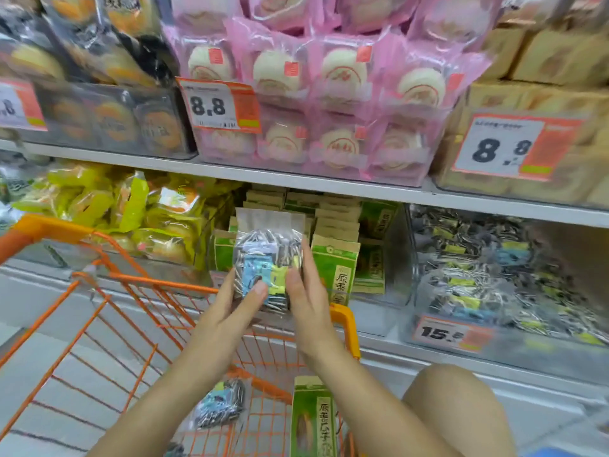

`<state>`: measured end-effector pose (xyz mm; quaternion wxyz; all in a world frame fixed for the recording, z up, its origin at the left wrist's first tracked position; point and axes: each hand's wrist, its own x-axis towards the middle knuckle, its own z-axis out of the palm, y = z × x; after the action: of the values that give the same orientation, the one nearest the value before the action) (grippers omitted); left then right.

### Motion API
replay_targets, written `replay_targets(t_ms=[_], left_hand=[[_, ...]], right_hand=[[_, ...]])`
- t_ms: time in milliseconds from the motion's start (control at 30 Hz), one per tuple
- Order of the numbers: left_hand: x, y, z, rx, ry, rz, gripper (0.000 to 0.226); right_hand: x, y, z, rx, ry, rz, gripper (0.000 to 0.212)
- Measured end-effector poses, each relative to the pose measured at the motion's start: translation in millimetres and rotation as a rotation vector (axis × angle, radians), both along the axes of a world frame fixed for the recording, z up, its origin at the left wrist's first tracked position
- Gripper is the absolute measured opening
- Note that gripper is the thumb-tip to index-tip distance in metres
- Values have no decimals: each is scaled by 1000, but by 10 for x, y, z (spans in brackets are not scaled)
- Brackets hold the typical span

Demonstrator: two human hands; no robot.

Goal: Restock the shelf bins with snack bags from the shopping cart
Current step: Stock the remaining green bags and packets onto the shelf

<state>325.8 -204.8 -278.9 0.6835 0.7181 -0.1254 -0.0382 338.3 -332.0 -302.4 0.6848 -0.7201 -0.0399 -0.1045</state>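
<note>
Both hands hold one clear bag of striped sunflower seeds (268,255) with a blue and yellow label, upright above the orange shopping cart (346,321). My left hand (240,301) grips its lower left side, my right hand (304,291) its right side. Behind the bag is a clear shelf bin (400,255) of green and tan seed packs. To the right, another clear bin (428,344) holds several matching clear seed bags. Inside the cart lie a second clear seed bag (219,405) and a green seed pack (313,420).
Yellow snack bags (131,212) fill the lower-left bin. The upper shelf (296,179) carries pink pastry packs (329,103), dark pastry packs (108,77) and tan boxes (543,67), with price tags 8.8 and 15.8. My knee (458,410) is at the lower right beside the cart.
</note>
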Motion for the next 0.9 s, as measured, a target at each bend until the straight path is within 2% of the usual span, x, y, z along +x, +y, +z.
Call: replay_targets(t_ms=[67, 100, 200, 233, 267, 333, 367, 433, 467, 533, 600, 667, 700, 733, 800, 900], left_hand=[[32, -89, 25, -65, 43, 43, 47], [46, -130, 41, -72, 47, 58, 44], [66, -309, 61, -74, 70, 44, 50], [43, -415, 63, -69, 81, 24, 53], [49, -536, 57, -57, 107, 8, 49], [44, -878, -4, 56, 148, -41, 22], [9, -1015, -59, 126, 113, -111, 13], [-88, -1234, -226, 218, -16, -211, 21], [-142, -1422, -199, 274, -12, -213, 27], [-279, -1768, -68, 332, -16, -334, 62], [-351, -1922, -9, 497, -272, -433, 74], [-168, -2054, -157, 745, -681, -237, 74], [-64, -2083, -233, 867, -760, -109, 73], [61, -2084, -322, 949, -740, -42, 74], [217, -2058, -482, 1061, -656, -46, 77], [286, -2040, -652, 1162, -704, -25, 74]], right_hand=[[27, -62, 96, -9, 44, 51, 94], [34, -127, 126, -23, 47, 90, 94], [-98, -430, 264, -78, 43, 133, 64], [-164, -546, 283, -71, 32, 119, 63], [-234, -676, 284, -60, 28, 93, 67], [-395, -953, 290, -25, 43, 42, 71], [-483, -1108, 277, -16, 54, 10, 69], [-697, -1415, 294, -10, 83, -83, 76], [-821, -1580, 311, -14, 93, -133, 86], [-1069, -1939, 337, -40, 114, -226, 94], [-1308, -2303, 407, -95, 117, -284, 85], [-1527, -2629, 482, -169, 133, -353, 84], [-1598, -2780, 492, -206, 153, -400, 84], [-1648, -2934, 493, -258, 178, -444, 85], [-1666, -3212, 473, -402, 238, -542, 86], [-1534, -3495, 445, -620, 299, -622, 94]])
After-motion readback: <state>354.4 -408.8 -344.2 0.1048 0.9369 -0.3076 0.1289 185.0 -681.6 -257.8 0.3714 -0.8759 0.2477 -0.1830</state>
